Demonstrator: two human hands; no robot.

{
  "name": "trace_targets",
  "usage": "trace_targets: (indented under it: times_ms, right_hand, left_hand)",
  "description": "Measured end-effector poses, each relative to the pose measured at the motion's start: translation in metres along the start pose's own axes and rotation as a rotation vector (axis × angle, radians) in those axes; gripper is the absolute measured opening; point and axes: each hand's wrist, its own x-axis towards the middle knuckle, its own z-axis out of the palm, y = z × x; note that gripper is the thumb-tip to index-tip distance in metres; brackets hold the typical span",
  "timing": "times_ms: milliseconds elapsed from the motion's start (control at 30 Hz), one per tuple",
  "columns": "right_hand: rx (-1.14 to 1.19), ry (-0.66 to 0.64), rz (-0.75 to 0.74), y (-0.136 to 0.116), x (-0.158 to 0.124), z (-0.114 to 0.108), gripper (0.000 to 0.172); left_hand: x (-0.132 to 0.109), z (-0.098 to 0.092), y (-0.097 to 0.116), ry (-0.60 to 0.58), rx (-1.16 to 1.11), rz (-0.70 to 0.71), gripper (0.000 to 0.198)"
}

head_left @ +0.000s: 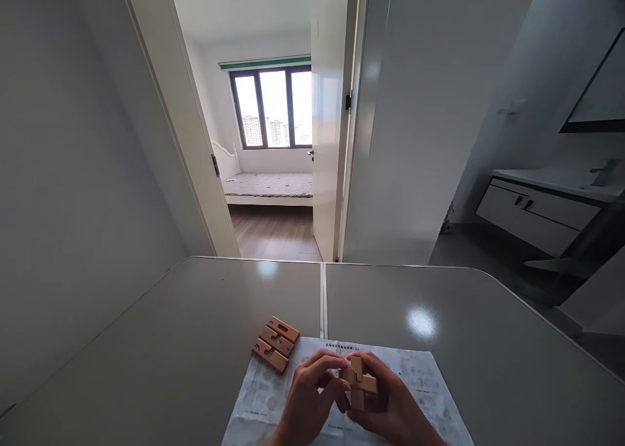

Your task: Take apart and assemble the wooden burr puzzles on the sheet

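Both my hands meet low in the middle of the view over a printed instruction sheet (pixel 420 377). Between them is a small wooden puzzle (pixel 359 381) of crossed light-wood bars. My left hand (pixel 310 397) pinches it from the left with curled fingers. My right hand (pixel 388 400) grips it from the right and below. Three loose notched wooden pieces (pixel 275 344) lie side by side on the grey table (pixel 170 342), just left of the sheet's top corner and a short way beyond my left hand.
The table has a seam down its middle and rounded far corners. Beyond it an open doorway (pixel 273 172) leads to a room with a bed and window. A white door (pixel 328 114) stands ajar. A vanity cabinet (pixel 537 211) is at the right.
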Motion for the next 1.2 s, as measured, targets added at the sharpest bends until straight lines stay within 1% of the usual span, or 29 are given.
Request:
trace_targets:
  times_ms: [100,167,300,400,533,633,767,867,1000,1133,1200]
  right_hand:
    - [0.013,-0.013,0.016,0.003,0.000,-0.001,0.052]
    - [0.000,0.014,0.011,0.007,0.000,-0.001,0.055]
    - [-0.023,0.042,0.001,0.012,0.000,-0.002,0.060]
    - [-0.081,0.016,-0.032,0.013,0.000,-0.003,0.055]
    - [-0.180,0.045,-0.117,0.018,0.001,-0.004,0.051]
    - [-0.232,0.069,-0.178,0.022,0.002,-0.003,0.055]
    - [-0.303,0.102,-0.264,0.025,0.000,-0.002,0.057]
    - [-0.327,0.159,-0.273,0.024,-0.002,-0.001,0.055]
    - [-0.339,0.172,-0.280,0.022,-0.003,0.003,0.051]
    - [-0.380,0.167,-0.264,0.021,-0.002,0.005,0.048]
    - [-0.384,0.169,-0.256,0.021,-0.002,0.006,0.046]
  left_hand:
    - [0.000,0.001,-0.001,0.019,0.000,0.012,0.007]
    - [0.000,0.002,-0.001,0.029,-0.007,0.027,0.006]
    - [0.002,0.001,0.000,0.001,-0.056,0.029,0.007]
    - [0.003,0.000,0.000,-0.009,-0.077,0.011,0.011]
    - [0.001,0.000,0.001,-0.017,-0.084,0.014,0.023]
    - [-0.001,-0.001,0.005,-0.068,-0.168,-0.008,0.032]
    - [-0.003,0.000,0.015,-0.204,-0.331,-0.087,0.045]
    - [-0.003,-0.001,0.018,-0.268,-0.341,-0.102,0.046]
    - [-0.001,-0.004,0.009,-0.297,-0.355,-0.153,0.046]
    - [0.001,-0.006,-0.001,-0.268,-0.370,-0.111,0.043]
    - [0.002,-0.007,-0.002,-0.287,-0.388,-0.107,0.042]
